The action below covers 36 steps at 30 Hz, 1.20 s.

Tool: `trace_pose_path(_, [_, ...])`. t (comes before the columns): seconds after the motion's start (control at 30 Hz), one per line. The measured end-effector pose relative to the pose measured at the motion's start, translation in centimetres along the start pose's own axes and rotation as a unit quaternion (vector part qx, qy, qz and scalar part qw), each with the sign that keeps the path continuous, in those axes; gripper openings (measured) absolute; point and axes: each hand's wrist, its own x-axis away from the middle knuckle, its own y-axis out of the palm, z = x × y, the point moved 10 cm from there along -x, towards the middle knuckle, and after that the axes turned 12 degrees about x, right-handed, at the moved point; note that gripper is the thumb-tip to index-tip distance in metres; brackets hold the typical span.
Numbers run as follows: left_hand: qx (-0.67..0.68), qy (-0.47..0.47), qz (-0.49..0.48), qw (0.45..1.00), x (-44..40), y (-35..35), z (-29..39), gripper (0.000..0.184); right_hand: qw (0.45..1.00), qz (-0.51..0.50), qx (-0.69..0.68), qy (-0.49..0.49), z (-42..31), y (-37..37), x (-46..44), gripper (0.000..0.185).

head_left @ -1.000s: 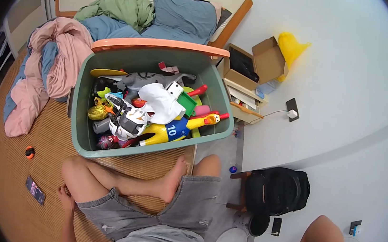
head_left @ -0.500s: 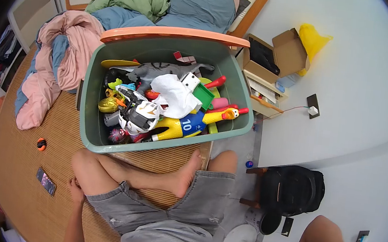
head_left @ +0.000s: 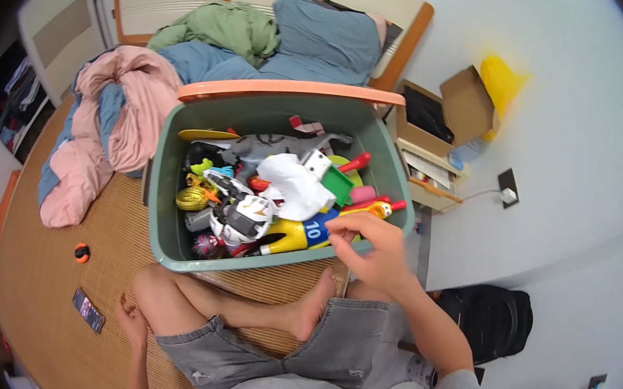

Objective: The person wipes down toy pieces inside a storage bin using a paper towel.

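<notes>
My right hand (head_left: 374, 252) hovers over the near right rim of a green plastic storage bin (head_left: 200, 265), thumb and fingers apart and holding nothing. Just beyond its fingertips lies a yellow rubber chicken (head_left: 287, 236) in a blue shirt marked 10, partly covered by the hand. Around it in the bin are a white cloth (head_left: 295, 189), a white and black toy (head_left: 243, 217), a green toy block (head_left: 338, 185) and a grey toy figure (head_left: 263, 147). Beside my knee, my left hand (head_left: 132, 322) rests on the woven mat with loose, empty fingers.
An orange lid (head_left: 292, 91) stands along the bin's far edge. Left on the mat (head_left: 49, 272) lie a phone (head_left: 88, 310) and an orange-black round object (head_left: 82, 252). Pink bedding (head_left: 133, 105) is heaped behind. At right are an open cardboard box (head_left: 431, 124) and a black backpack (head_left: 485, 322).
My right arm has swung in from the lower right, bringing the hand over the bin's near right side. My left hand stays by the knee. The view has shifted slightly.
</notes>
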Motion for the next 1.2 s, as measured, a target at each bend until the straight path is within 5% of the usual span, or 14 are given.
trace_pose_path(0.07, [-0.039,0.076,0.018,0.996,0.1,1.5,7.5,0.054,0.997,-0.002,-0.031,0.071,3.8,2.8,0.1,0.018])
trace_pose_path(0.17, [-0.057,0.242,-0.013,0.969,2.7,7.5,21.0,0.051,0.999,-0.017,-0.03,0.011,2.3,5.7,-0.9,0.019])
trace_pose_path(0.27, [-0.017,0.263,-0.131,0.956,4.9,15.5,29.3,0.05,0.988,-0.065,0.002,-0.141,-1.0,9.9,-2.3,0.018])
trace_pose_path(0.33, [0.005,0.25,-0.219,0.943,6.1,21.4,32.6,0.057,0.985,-0.109,0.001,-0.134,1.3,12.3,-2.9,0.017])
trace_pose_path(0.47, [-0.078,0.317,-0.301,0.896,6.1,29.8,32.9,0.092,0.987,-0.13,-0.033,-0.089,3.2,12.8,-4.1,0.027])
trace_pose_path(0.7, [-0.124,0.178,-0.418,0.882,4.6,32.9,28.9,0.097,0.992,-0.086,-0.036,-0.084,2.5,12.0,-3.8,0.043])
trace_pose_path(0.83, [-0.099,0.22,-0.455,0.857,5.3,32.7,29.1,0.1,0.991,-0.074,-0.019,-0.107,2.1,12.0,-2.7,0.039])
trace_pose_path(0.93, [-0.1,0.236,-0.451,0.855,5.2,32.6,29.2,0.099,0.951,0.132,0.241,-0.144,0.9,7.6,-2.3,0.039])
trace_pose_path(1.07, [-0.083,0.228,-0.381,0.892,4.3,31.7,28.9,0.1,0.977,0.061,0.201,0.031,6.5,9.8,-3.2,0.053])
trace_pose_path(1.2, [-0.128,0.236,-0.335,0.903,3.7,31.2,28.0,0.103,0.98,0.01,0.196,0.032,8.4,11.2,-3.2,0.036])
